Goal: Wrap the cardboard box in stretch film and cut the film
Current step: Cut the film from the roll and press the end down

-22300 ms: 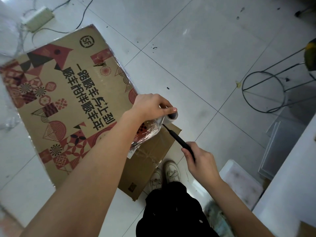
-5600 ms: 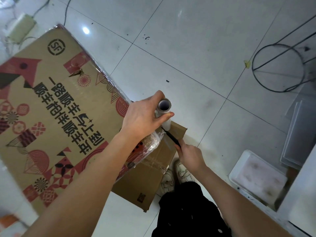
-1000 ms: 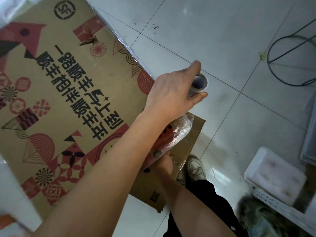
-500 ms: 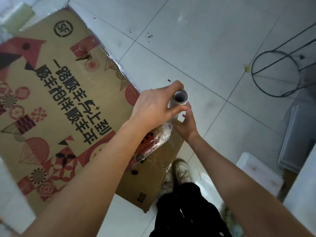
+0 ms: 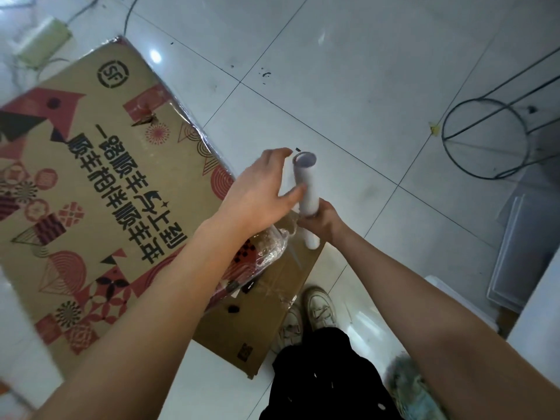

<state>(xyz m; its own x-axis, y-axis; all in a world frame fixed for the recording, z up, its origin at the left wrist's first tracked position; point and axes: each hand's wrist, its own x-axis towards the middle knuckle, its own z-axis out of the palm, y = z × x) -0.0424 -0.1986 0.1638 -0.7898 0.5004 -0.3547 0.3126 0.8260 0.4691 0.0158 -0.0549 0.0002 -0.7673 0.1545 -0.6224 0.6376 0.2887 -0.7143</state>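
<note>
The right hand point(image 5: 321, 221) had come up to grip the film roll point(image 5: 306, 189) low down, the left hand point(image 5: 263, 192) had let go, fingers open, so the film on the box point(image 5: 100, 189) looked cut.

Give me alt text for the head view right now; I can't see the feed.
The right hand grips a white stretch-film roll near its lower end, while the left hand rests open against its upper part. Below lies a large printed brown cardboard box on a pale tiled floor, with bunched clear film at its near corner.
</note>
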